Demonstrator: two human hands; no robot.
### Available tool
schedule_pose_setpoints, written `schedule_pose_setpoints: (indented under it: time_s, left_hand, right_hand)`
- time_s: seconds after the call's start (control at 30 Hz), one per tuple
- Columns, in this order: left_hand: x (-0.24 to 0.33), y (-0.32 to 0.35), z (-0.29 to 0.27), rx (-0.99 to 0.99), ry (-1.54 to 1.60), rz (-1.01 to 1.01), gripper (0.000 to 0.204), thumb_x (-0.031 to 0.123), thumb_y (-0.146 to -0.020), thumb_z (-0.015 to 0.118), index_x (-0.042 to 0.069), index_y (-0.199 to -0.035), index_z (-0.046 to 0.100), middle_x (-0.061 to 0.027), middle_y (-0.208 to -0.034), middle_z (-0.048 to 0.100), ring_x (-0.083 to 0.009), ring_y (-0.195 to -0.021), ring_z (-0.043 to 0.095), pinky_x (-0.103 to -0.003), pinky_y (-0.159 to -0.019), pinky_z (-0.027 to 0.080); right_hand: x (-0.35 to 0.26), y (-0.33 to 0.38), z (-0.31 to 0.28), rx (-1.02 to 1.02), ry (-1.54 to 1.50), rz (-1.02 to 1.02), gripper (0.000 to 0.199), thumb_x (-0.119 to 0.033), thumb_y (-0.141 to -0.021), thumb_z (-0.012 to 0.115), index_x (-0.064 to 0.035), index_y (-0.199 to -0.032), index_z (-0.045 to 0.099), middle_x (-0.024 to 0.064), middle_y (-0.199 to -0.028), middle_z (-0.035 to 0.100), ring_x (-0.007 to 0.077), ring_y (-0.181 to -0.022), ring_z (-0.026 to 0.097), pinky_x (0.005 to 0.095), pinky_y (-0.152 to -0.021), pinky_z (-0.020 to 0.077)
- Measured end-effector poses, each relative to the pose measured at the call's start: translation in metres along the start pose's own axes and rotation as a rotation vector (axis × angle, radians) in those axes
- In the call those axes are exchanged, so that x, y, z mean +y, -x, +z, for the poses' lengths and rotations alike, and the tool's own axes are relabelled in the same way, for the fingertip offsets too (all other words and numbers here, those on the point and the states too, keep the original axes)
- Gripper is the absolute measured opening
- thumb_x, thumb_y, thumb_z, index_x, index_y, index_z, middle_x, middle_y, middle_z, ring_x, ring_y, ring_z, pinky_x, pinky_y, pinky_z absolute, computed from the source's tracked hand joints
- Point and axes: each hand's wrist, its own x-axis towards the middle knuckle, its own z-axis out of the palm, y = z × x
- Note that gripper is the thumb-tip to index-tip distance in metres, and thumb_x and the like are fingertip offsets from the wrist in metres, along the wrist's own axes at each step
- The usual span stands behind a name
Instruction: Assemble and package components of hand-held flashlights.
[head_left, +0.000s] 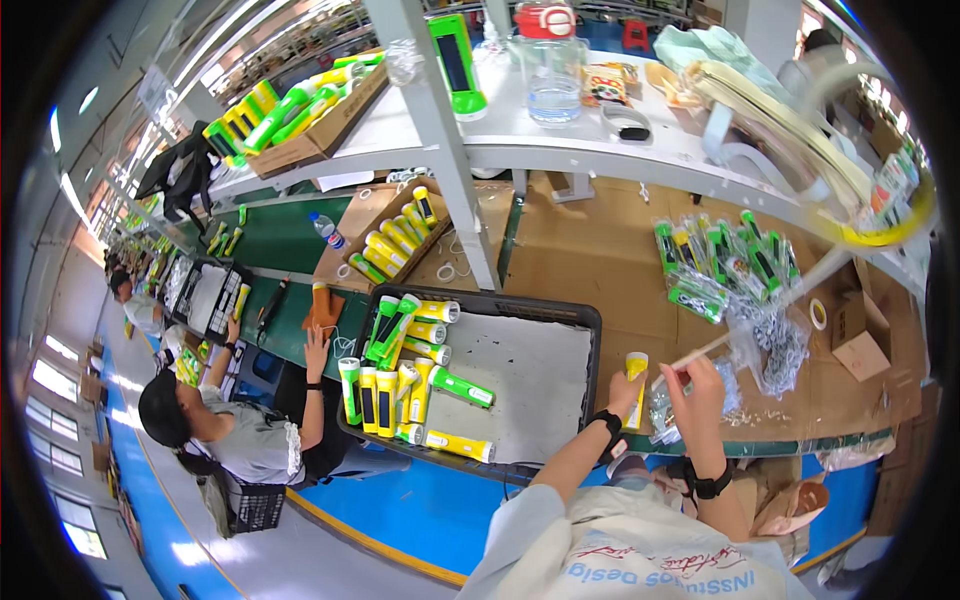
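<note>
A yellow flashlight with a white head stands upright in my left hand, whose fingers wrap round it. Just to its right, my right hand is raised with thumb and fingertips pinched together; what they hold, if anything, is too small to make out. Below the right hand lie clear plastic bags at the table edge. Left of my hands, a black crate with a pale lining holds several yellow and green flashlights, piled at its left end.
Bagged green flashlights lie at the far right, near a clear bag of thin cords and a cardboard box. A shelf with a water bottle spans the back. A co-worker sits at left.
</note>
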Motion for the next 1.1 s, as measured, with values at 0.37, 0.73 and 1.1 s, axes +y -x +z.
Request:
schedule_pose_setpoints:
  time_s: [0.37,0.73,1.1]
  left_hand:
    - [0.005,-0.027,-0.004,0.097,-0.283,0.156,0.041,0.023,-0.075,0.070,-0.005,-0.103,0.059,-0.0229,-0.095,0.065,-0.0376,-0.092,0.062,-0.043,-0.079,0.048]
    - [-0.054,-0.012,-0.278,1.001,-0.279,0.084,0.045,0.016,-0.078,0.067,-0.008,-0.111,0.046,-0.0225,-0.108,0.050,-0.0335,-0.104,0.049,-0.043,-0.093,0.037]
    - [-0.110,-0.044,-0.314,0.666,0.527,-0.242,0.033,0.014,-0.077,0.073,-0.003,-0.100,0.056,-0.0144,-0.088,0.064,-0.0263,-0.076,0.063,-0.038,-0.064,0.052]
  right_hand:
    - [0.093,0.048,0.034,-0.054,-0.061,0.206,0.016,-0.007,-0.078,0.068,0.0004,-0.071,0.056,0.0085,-0.062,0.052,0.0161,-0.056,0.049,0.0297,-0.052,0.0369]
    - [0.091,0.050,0.044,0.027,0.017,0.247,0.020,-0.010,-0.079,0.069,0.0009,-0.070,0.054,0.0094,-0.062,0.052,0.0194,-0.053,0.050,0.0303,-0.051,0.0384]
    - [0.086,0.065,0.033,-0.101,-0.036,0.326,0.016,-0.010,-0.079,0.068,0.0000,-0.072,0.058,0.0083,-0.062,0.055,0.0166,-0.057,0.053,0.0283,-0.053,0.0399]
